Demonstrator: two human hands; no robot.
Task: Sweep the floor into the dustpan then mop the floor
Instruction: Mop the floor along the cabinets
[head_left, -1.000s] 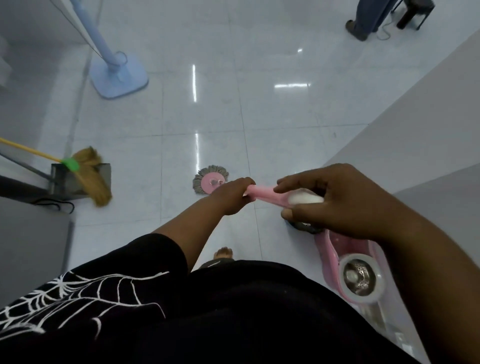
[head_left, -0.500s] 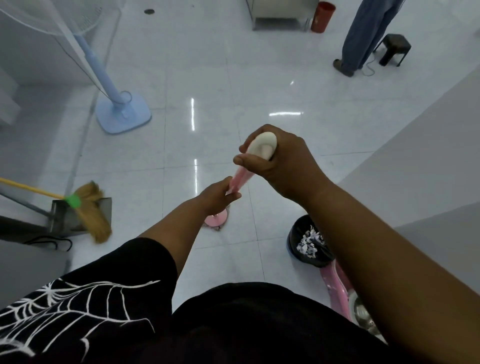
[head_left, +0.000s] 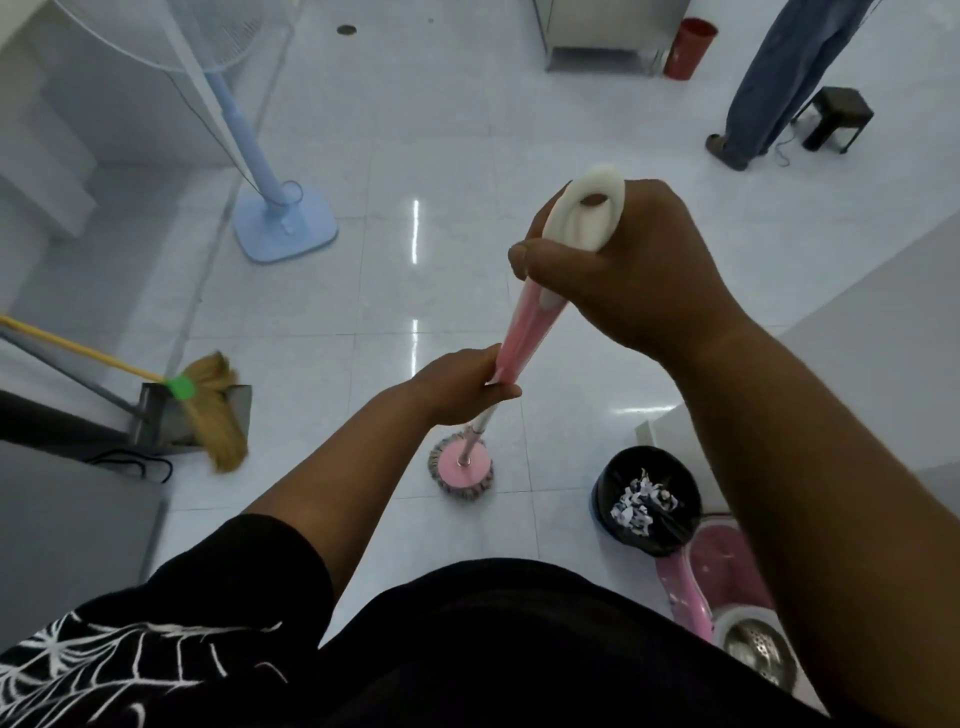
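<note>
I hold a pink mop handle (head_left: 524, 332) almost upright in front of me. My right hand (head_left: 623, 270) grips its white top end. My left hand (head_left: 462, 389) grips the pink shaft lower down. The round pink mop head (head_left: 461, 467) with its grey fringe rests flat on the white tiled floor (head_left: 467, 130) below my left hand. A straw broom (head_left: 215, 415) with a yellow stick leans into a grey metal dustpan (head_left: 176, 415) at the left.
A black-lined bin (head_left: 649, 501) with paper scraps stands at my right, beside a pink mop bucket (head_left: 727, 597) with a steel spinner. A blue fan stand (head_left: 283, 223) is at the far left. A person's legs (head_left: 769, 83), a small stool (head_left: 836, 122) and a red bin (head_left: 688, 47) are far right.
The mop handle has swung from lying low across my front to nearly upright. My right hand rose with the white top end, and the mop head slid nearer to me.
</note>
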